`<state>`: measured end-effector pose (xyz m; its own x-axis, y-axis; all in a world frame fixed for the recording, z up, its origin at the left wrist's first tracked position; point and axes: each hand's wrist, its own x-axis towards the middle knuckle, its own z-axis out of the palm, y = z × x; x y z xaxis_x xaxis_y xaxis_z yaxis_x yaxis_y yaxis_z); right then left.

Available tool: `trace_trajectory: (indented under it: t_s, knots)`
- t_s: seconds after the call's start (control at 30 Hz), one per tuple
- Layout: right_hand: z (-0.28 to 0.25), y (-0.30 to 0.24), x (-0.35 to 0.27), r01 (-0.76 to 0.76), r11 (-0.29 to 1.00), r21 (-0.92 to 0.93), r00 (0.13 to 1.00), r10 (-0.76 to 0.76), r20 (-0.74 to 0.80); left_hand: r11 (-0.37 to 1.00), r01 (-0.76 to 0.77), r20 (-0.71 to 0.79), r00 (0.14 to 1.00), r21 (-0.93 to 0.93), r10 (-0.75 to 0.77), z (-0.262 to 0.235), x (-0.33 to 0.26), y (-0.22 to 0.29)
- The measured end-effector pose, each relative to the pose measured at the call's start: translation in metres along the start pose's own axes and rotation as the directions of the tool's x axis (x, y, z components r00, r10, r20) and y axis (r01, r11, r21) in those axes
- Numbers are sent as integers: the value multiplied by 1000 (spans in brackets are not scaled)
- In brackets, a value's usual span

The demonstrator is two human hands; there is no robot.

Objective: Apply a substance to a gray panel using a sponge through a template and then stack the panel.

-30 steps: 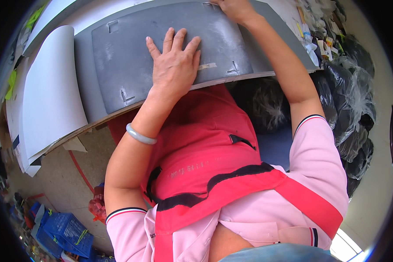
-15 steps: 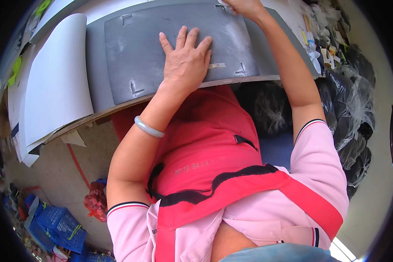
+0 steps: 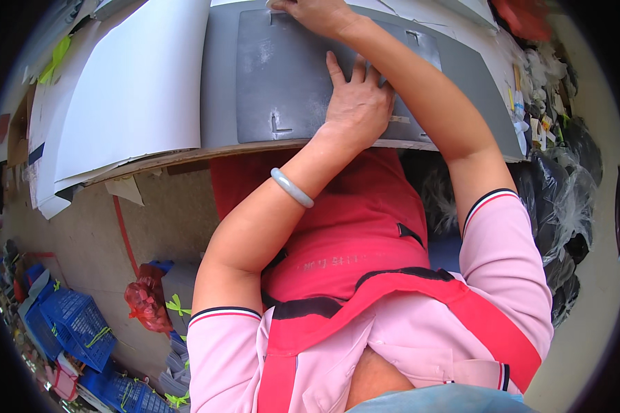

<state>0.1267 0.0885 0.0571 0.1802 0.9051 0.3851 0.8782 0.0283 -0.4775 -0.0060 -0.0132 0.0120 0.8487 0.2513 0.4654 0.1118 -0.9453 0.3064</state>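
Worktable with one grey sheet, two hands flat: left hand grip spread, right hand seemingly likewise.

Left hand flat, fingers spread; right hand stretched farther forward.

bare grey sheet left of the left hand; clutter crowds the right.

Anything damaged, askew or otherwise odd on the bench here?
The grey panel under the left hand has whitish scuffed patches. The white sheets beside it overhang the bench edge unevenly. Nothing looks spilled or broken.
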Motion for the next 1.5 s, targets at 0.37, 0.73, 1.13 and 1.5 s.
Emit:
trace_trajectory:
  t_s: [0.37, 0.73, 1.13, 1.5]
  knots:
    - [-12, -15, 7, -71, 975, -210, 986, 101, 133, 1000, 8, -36, 999, -19, -8, 5, -1, -1]
    - [2, -12, 5, -280, 951, 131, 960, 276, 45, 1000, 9, -49, 999, -14, -10, 3, -1, -2]
    - [-7, -17, 5, -581, 744, 331, 813, 503, 295, 1000, -2, -84, 996, -20, 1, 6, -1, -3]
    - [-23, -110, -94, -501, 833, 236, 762, 295, 577, 999, -25, -74, 997, -36, 22, 17, -10, -10]
